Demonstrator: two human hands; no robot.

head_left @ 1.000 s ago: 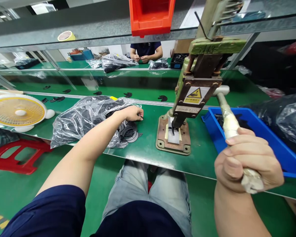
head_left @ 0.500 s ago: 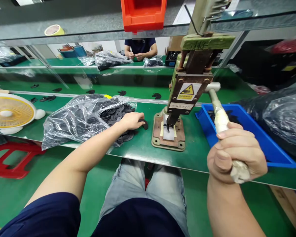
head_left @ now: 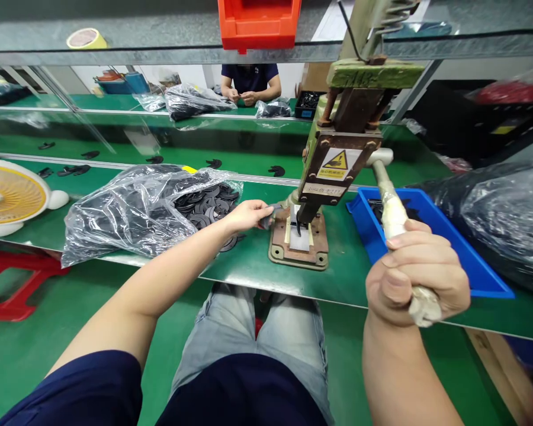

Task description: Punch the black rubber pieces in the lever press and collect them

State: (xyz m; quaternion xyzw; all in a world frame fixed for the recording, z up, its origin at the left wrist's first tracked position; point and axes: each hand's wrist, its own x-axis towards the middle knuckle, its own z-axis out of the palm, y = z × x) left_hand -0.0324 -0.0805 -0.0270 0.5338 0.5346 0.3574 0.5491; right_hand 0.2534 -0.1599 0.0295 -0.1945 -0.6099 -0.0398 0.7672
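My left hand (head_left: 247, 214) pinches a black flat part (head_left: 269, 216) at frame centre beside the hand press (head_left: 337, 160), my right hand (head_left: 420, 275) is fisted round the lever handle (head_left: 388, 201), so I judge this part not yet seated or pressed, with the bag of parts (head_left: 137, 207) far from used up.

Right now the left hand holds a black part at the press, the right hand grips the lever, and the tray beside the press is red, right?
The tray is blue, not red; the head view shows it. The left hand, black part, right hand and lever are as you say.
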